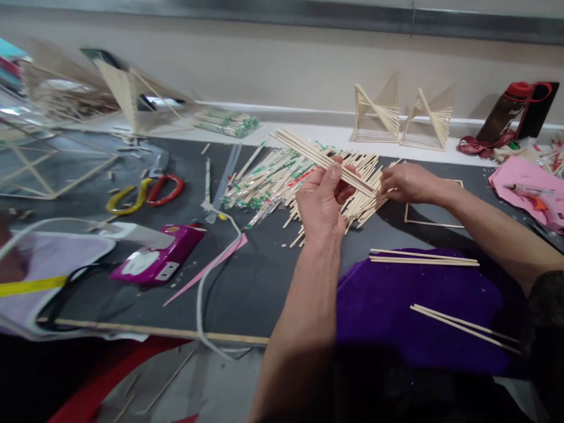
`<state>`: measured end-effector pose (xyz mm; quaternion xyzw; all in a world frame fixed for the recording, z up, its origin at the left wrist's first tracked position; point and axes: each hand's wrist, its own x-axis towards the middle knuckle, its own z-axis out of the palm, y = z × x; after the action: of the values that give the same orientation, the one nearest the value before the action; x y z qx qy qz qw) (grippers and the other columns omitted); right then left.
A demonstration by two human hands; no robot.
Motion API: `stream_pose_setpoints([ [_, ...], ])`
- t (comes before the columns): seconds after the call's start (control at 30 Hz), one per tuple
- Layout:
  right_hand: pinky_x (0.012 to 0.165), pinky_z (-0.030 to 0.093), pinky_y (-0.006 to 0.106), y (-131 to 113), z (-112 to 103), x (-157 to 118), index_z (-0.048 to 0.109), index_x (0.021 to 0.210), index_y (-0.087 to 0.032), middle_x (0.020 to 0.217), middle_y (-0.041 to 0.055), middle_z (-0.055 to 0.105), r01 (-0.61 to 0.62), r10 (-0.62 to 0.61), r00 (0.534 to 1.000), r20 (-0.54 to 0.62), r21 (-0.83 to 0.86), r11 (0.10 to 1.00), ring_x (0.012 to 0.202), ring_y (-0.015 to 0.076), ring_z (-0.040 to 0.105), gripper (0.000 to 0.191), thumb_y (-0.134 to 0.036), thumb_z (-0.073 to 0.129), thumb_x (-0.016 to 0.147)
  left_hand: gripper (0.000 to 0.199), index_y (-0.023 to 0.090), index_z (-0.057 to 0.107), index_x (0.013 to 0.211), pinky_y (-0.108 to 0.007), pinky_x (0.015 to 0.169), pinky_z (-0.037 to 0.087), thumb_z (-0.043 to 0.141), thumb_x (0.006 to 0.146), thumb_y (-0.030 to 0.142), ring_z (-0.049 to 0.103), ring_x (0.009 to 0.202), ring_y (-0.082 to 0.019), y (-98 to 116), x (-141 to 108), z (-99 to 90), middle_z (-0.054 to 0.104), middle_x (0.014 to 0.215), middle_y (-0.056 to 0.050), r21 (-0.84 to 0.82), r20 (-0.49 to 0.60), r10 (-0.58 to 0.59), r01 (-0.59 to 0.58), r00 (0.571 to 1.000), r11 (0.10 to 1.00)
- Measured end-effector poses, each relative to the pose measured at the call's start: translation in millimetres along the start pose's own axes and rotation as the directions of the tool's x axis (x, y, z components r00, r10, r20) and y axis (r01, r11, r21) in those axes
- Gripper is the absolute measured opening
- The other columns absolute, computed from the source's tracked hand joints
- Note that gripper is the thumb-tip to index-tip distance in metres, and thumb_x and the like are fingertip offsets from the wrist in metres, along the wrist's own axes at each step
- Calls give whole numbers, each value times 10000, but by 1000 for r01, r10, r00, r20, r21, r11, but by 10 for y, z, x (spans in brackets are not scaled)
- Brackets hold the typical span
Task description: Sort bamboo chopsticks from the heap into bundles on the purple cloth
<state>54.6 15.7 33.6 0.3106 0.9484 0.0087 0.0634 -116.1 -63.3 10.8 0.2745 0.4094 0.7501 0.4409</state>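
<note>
My left hand [324, 194] is closed around a small bundle of thin wooden chopsticks [304, 150], which slants from upper left to lower right. My right hand [409, 182] is just right of the bundle's lower end, its fingers pinched together and pointing down. What sits between those fingertips is hidden. Beneath both hands spreads a loose pile of bare chopsticks [363, 208]. Left of it lie paper-and-plastic wrapped chopsticks [268, 182] with green print. Several separate chopsticks [423, 258] rest on a dark purple cloth [374, 288] nearer to me.
A rectangular stick frame [434, 224] lies under my right forearm. Two twisted stick models [378, 117] stand by the wall, near a red-lidded bottle [504, 111]. Scissors [165, 189], a magenta power strip [158, 255] and a white cord [200, 294] occupy the left. A glue gun [531, 197] sits on pink material.
</note>
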Motion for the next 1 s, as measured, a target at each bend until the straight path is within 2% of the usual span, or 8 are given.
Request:
stream_pose_setpoints([
  [0.1,685,357,277,131,-69,-65,779,1002,-216,1139,44,729,-88,88,996,-26,3,996,970,182,645,269,-184,527,913,303,206,752,875,-173,536,534,857,666,399,724,683,-133,-13,-9,8,774,789,-18,28,8,-5,5,1000,1000],
  [0.33,653,360,284,74,18,-122,798,930,-231,1041,64,763,-92,97,976,194,-35,995,872,198,672,231,-212,575,871,350,207,746,860,-203,533,520,863,638,451,721,681,-147,-92,-93,80,766,763,-35,76,71,-41,35,997,997],
  [0.43,639,356,293,66,57,-113,798,949,-220,1057,77,760,-97,107,981,161,-69,993,900,213,675,256,-197,557,866,361,205,745,859,-200,539,517,871,621,445,720,679,-146,-90,-92,78,762,754,-32,79,61,-50,45,997,996],
  [0.53,625,346,277,47,57,-135,795,969,-244,1059,48,755,-58,58,991,121,-6,998,901,191,662,253,-199,574,855,349,211,746,854,-197,557,527,872,622,439,724,692,-144,-76,-81,68,761,763,-23,73,59,-54,49,997,996],
  [0.7,612,340,269,-163,103,-156,782,975,-238,963,56,755,40,-46,983,178,37,999,818,174,640,222,-212,594,860,341,202,748,845,-190,536,523,879,619,421,722,673,-138,-60,-82,78,760,755,-19,63,65,-46,42,997,997],
  [0.83,619,346,279,-200,145,-107,766,989,-201,1006,95,752,25,-15,987,158,-59,998,869,196,650,256,-170,533,890,312,199,744,806,-176,509,513,883,612,401,716,649,-131,-39,-78,76,755,725,-11,45,50,-31,29,998,999],
  [1.0,622,368,281,10,117,-51,763,1009,-201,1084,88,742,-78,92,986,142,-106,991,936,214,661,283,-168,512,882,214,220,744,822,-182,530,528,838,701,369,721,679,-132,19,-53,41,759,751,-11,56,27,-13,11,1000,998],
])
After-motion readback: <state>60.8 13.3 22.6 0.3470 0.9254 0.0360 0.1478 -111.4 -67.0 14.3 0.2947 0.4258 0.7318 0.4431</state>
